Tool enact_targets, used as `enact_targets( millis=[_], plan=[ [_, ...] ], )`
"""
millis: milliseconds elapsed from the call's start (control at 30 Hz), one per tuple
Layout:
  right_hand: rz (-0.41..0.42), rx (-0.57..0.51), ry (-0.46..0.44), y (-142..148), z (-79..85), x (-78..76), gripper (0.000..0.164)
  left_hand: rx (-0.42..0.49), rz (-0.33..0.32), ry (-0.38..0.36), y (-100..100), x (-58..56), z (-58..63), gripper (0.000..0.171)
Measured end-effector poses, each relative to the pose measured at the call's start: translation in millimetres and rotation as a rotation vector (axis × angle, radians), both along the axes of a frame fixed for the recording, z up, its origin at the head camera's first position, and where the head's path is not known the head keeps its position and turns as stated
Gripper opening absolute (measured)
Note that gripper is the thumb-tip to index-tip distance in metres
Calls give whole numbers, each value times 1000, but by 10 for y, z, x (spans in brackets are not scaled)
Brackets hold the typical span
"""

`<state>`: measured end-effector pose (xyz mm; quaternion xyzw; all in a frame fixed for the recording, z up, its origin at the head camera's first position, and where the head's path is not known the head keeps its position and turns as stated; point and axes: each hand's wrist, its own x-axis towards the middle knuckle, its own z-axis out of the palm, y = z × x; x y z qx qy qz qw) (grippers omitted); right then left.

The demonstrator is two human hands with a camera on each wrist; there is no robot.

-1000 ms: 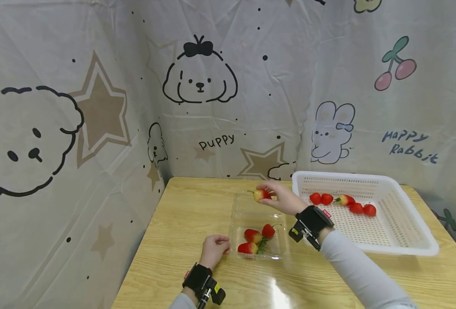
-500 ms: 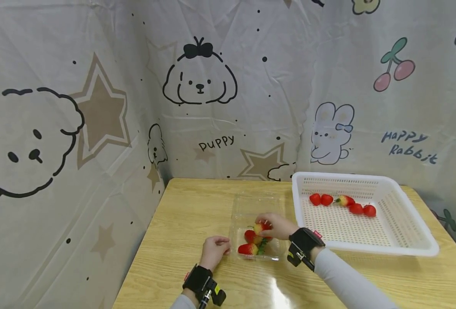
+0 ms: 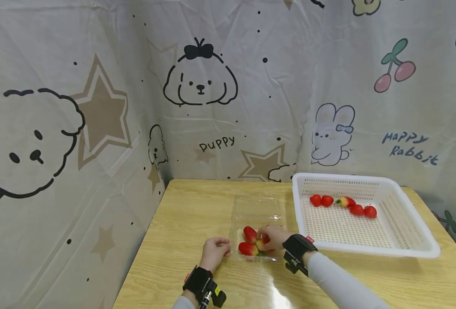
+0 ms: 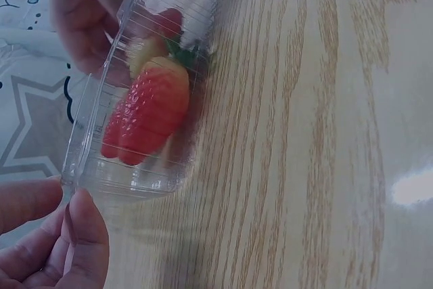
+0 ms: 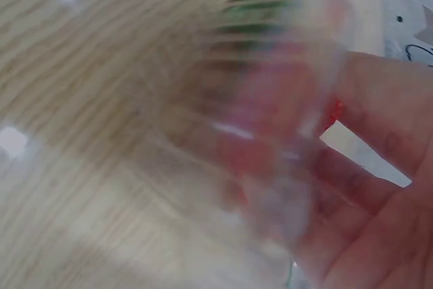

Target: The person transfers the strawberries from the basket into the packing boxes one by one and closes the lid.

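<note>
A clear plastic clamshell box (image 3: 233, 229) lies with its lid (image 3: 256, 206) folded back on the table. My left hand (image 3: 215, 252) pinches the left side of its rim, thumb against fingers in the left wrist view. Down inside the box, my right hand (image 3: 275, 238) holds a red strawberry with a yellowish end (image 3: 260, 245), partly covered by the fingers. Beside it lie other strawberries, one at the front (image 3: 248, 249) and one behind (image 3: 249, 234). More red fruit is partly hidden under the right hand. The right wrist view is blurred.
A white perforated basket (image 3: 417, 223) stands to the right, with several strawberries (image 3: 345, 201) along its back part. The wooden table (image 3: 197, 201) meets a patterned curtain (image 3: 220, 120) at the back and left.
The right hand has carried a strawberry from over the lid down and forward into the filled half of the box. The left hand has stayed at the rim.
</note>
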<state>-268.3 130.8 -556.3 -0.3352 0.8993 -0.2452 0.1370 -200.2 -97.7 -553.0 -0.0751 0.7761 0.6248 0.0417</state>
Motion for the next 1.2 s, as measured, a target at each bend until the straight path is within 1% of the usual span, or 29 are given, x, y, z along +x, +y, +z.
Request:
enact_targets(
  millis=[67, 167, 400, 500, 600, 633, 667, 733, 800, 867, 900, 967, 1000, 1100, 1200],
  plan=[
    [-2, 13, 13, -6, -47, 4, 26, 3, -1, 4, 1, -4, -3, 19],
    [-17, 34, 2, -16, -76, 18, 26, 9, -2, 7, -1, -10, -14, 19],
    [-21, 25, -19, -49, 4, 54, 27, 15, 2, 10, -7, -18, -20, 19],
    [-30, 44, -34, -54, 15, 58, 27, 18, 0, 11, -5, -18, -14, 20],
    [-23, 61, -60, -43, 9, 46, 28, 24, -2, 16, -2, -10, -6, 20],
    [-17, 62, -68, -37, 39, 49, 29, 26, -2, 19, 0, -8, -5, 20],
    [-8, 58, -86, -34, 106, 56, 30, 26, -1, 20, 0, -8, -9, 20],
    [3, 53, -115, -16, 291, 76, 34, 29, -1, 23, 2, -8, -14, 19],
    [2, 35, -164, 19, 551, 85, 37, 32, 1, 21, 5, -10, -21, 19],
    [-3, 6, -186, 81, 816, 66, 40, 36, 0, 20, 5, -11, -26, 19],
    [-13, -16, -182, 129, 913, 39, 41, 36, 0, 18, 4, -11, -26, 19],
    [-21, -83, -159, 237, 1087, -41, 41, 36, 1, 14, 1, -11, -25, 20],
    [-28, -117, -125, 298, 1152, -86, 41, 36, 1, 13, -1, -12, -26, 20],
    [-112, -202, -22, 487, 1300, -212, 42, 35, 1, 12, -7, -13, -34, 20],
    [-224, -267, 43, 670, 1347, -328, 44, 36, 0, 18, -11, -15, -45, 20]
  ],
)
